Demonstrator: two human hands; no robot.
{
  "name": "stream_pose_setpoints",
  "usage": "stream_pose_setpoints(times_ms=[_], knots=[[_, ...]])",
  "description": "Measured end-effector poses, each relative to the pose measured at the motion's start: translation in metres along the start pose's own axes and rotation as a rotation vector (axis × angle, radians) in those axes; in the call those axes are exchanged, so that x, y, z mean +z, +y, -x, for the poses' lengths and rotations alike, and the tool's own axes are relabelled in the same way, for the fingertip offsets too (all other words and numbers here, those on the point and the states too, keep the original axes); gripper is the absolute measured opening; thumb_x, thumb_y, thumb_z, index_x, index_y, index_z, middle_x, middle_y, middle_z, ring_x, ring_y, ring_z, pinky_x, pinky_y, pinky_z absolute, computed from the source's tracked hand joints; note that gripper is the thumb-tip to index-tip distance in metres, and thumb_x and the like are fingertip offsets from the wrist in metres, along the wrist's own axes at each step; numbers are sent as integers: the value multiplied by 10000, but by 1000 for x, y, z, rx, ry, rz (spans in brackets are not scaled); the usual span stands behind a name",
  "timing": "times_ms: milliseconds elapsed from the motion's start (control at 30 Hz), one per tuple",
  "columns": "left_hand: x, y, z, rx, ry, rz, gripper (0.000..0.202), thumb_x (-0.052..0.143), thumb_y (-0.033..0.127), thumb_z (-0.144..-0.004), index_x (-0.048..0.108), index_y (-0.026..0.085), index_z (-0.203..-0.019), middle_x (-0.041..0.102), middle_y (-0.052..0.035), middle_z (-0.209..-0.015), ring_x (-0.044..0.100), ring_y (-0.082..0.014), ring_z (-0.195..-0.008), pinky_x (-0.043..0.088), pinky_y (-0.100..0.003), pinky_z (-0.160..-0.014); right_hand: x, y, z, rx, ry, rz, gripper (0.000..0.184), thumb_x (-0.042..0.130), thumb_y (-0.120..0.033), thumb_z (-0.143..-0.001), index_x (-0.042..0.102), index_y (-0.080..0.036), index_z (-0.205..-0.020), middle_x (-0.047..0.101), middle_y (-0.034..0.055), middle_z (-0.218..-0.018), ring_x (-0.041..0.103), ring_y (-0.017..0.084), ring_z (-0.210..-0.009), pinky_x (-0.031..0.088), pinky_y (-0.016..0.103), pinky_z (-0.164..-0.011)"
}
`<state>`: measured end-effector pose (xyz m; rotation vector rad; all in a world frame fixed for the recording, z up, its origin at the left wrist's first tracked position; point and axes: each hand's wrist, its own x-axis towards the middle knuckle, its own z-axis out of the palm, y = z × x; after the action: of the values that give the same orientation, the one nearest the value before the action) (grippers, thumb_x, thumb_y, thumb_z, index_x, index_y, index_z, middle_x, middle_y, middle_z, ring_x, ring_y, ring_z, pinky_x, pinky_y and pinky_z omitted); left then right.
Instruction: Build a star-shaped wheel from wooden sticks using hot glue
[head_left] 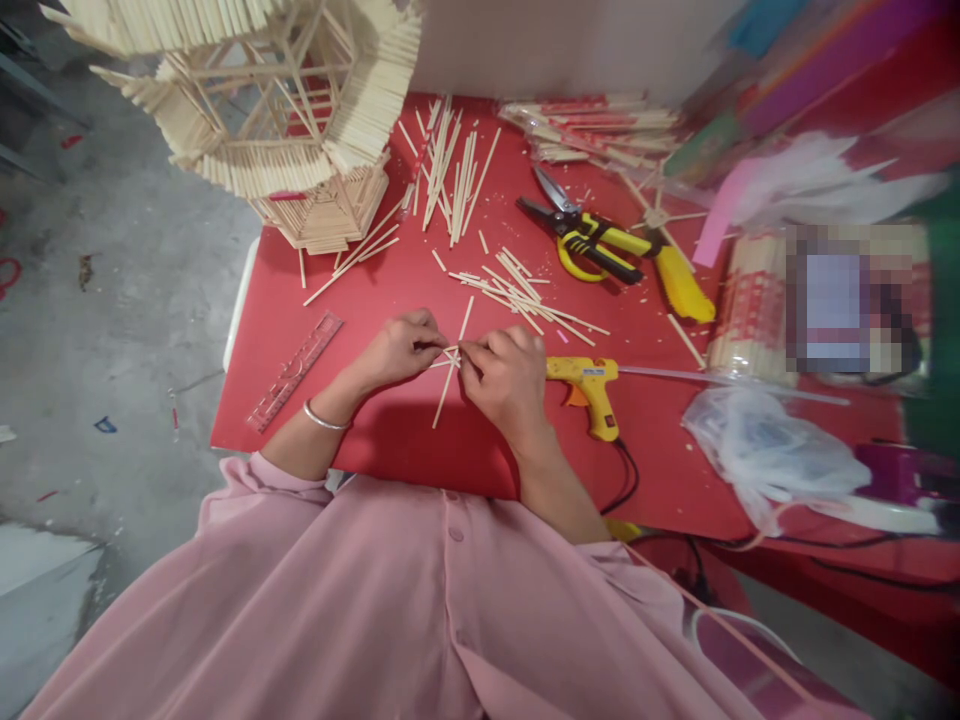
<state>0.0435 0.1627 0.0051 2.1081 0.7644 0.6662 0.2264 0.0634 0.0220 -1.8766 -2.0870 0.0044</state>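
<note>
Several thin wooden sticks cross in a small star-shaped stick frame (448, 388) low over the red table. My left hand (409, 345) pinches its left side between thumb and fingers. From the other side my right hand (506, 375) is closed on the frame near its centre, and the fingers hide part of the joint. Just right of that hand lies a yellow glue gun (596, 385), its nozzle end hidden behind the hand. Beyond both hands is a loose heap of cut sticks (517, 290).
A clear ruler (295, 372) lies at left. A stick-built model pavilion (330, 200) stands at the back left. Yellow-black cutters (592, 235) and a yellow-handled tool (679, 280) lie behind. Bundled sticks (750, 300) and a plastic bag (772, 445) are at right.
</note>
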Motion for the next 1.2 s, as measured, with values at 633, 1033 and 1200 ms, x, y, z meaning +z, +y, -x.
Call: stream_pose_setpoints(times_ms=[633,1033,1200], knots=[[1,-2,0,28,9,9,134,678,146,-850,806,183,-857,666,-30,-814,624,-101,-707,514,-233,-699,-4,-4,0,11,-24,51,332,479,-320,-993,793,-233,-1051,610,74,-787,432,239,-855,234,394,-725],[2,-6,0,32,9,-12,146,675,133,-848,810,186,-864,664,-24,-815,634,-98,-721,516,-219,-712,-5,-5,-1,4,-49,66,338,468,-319,-993,786,-221,-1057,618,80,-796,433,240,-872,231,387,-735],[2,-5,0,40,11,-14,160,664,123,-849,810,187,-861,666,-25,-813,638,-101,-726,516,-221,-713,-5,-6,-1,14,-65,52,351,454,-311,-997,782,-220,-1077,616,82,-807,426,240,-874,229,386,-734]])
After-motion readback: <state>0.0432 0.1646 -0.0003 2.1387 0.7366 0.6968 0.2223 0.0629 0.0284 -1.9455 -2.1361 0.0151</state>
